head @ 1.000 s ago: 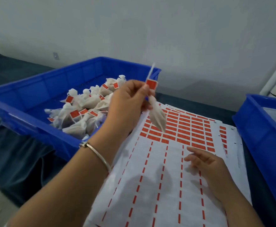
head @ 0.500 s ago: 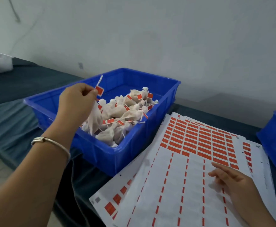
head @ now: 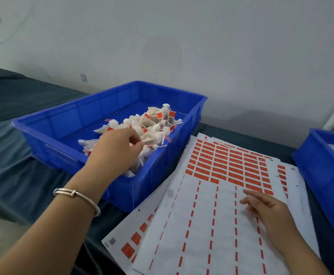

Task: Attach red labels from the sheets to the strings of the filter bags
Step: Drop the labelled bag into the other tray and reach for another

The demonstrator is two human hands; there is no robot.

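- The filter bags point(head: 152, 128) lie in a loose white heap inside the blue bin point(head: 63, 116), piled toward its right half; I can see many already carry small red tags on their strings.
- My left hand point(head: 115, 149) is reaching over the bin's near wall and sits on the near edge of the heap, fingers curled down among the bags. From here I cannot tell whether it is gripping a bag or only touching the pile, since the fingertips are hidden against the white cloth.
- The label sheets point(head: 211, 215) are spread on the table just to the right of the bin, several overlapping, with one corner tucked close under the bin's near right corner.
- The top sheet is mostly stripped in its near part, leaving only thin red dashes in columns; the red labels point(head: 227, 165) remaining fill a block of rows on its far part.
- My right hand point(head: 267, 213) rests on the top sheet just below that red block, fingers loosely bent and spread, holding nothing that I can see.
- A metal bangle point(head: 76, 197) sits on my left wrist.
- A second blue bin point(head: 325, 175) stands at the right edge of view, beside the sheets, only partly in frame.
- Everything rests on a dark cloth-covered table point(head: 13, 165) against a pale wall point(head: 182, 46).
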